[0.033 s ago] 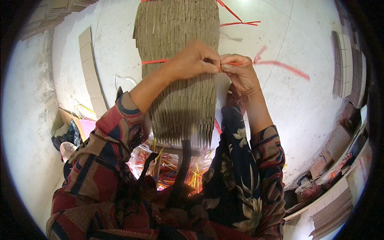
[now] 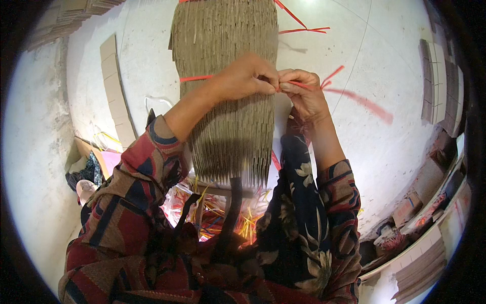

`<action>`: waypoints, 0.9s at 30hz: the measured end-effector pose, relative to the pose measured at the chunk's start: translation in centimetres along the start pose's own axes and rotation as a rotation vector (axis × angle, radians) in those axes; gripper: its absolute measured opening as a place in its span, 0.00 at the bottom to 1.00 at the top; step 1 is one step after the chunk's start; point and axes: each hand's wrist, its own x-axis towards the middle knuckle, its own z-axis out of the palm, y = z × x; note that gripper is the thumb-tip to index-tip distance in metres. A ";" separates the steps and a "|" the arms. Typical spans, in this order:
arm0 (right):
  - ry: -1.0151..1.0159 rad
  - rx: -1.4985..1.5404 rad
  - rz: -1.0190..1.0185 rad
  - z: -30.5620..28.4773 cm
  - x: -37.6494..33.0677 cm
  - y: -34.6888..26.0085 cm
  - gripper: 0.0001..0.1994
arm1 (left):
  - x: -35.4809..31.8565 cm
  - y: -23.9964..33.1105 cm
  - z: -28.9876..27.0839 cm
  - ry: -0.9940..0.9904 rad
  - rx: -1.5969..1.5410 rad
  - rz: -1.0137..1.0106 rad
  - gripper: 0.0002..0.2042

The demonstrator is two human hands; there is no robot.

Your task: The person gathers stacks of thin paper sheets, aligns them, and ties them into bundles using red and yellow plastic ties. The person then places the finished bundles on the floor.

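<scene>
A long stack of cardboard pieces (image 2: 230,126), packed on edge, lies in front of me. A red plastic strap (image 2: 196,78) runs across it and passes under my left wrist. At the stack's right edge my left hand (image 2: 248,78) pinches the strap. My right hand (image 2: 304,91) meets it there, thumb and fingers closed on the same strap. Loose red ends stick out to the right past my right hand, one of them blurred. Farther up, a second red strap (image 2: 304,28) is around the stack, its tied ends lying to the right.
A tangle of coloured straps (image 2: 238,218) lies below the stack, near my legs. A long cardboard strip (image 2: 115,91) rests on the floor at left. Folded cardboard (image 2: 433,81) stands at far right, with more cardboard stacks (image 2: 420,266) at lower right.
The loose strap ends beyond my right hand have swung: the long one hangs lower, the short one points further up. Both hands stay nearly in place.
</scene>
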 end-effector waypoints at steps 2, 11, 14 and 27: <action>0.083 -0.050 -0.084 0.3 -0.1 0.5 0.03 | 0.4 0.7 -0.3 -0.036 -0.060 -0.133 0.07; 0.371 -0.866 -0.357 3.3 0.1 0.7 0.02 | 2.0 -2.0 -0.4 0.028 0.368 0.067 0.12; 0.396 -0.764 -0.279 3.8 0.0 0.5 0.03 | 2.3 -1.8 -0.5 0.019 0.375 0.023 0.11; 0.343 -0.218 -0.202 2.4 -0.1 -0.9 0.08 | 2.1 -1.5 -1.0 0.006 0.050 -0.198 0.07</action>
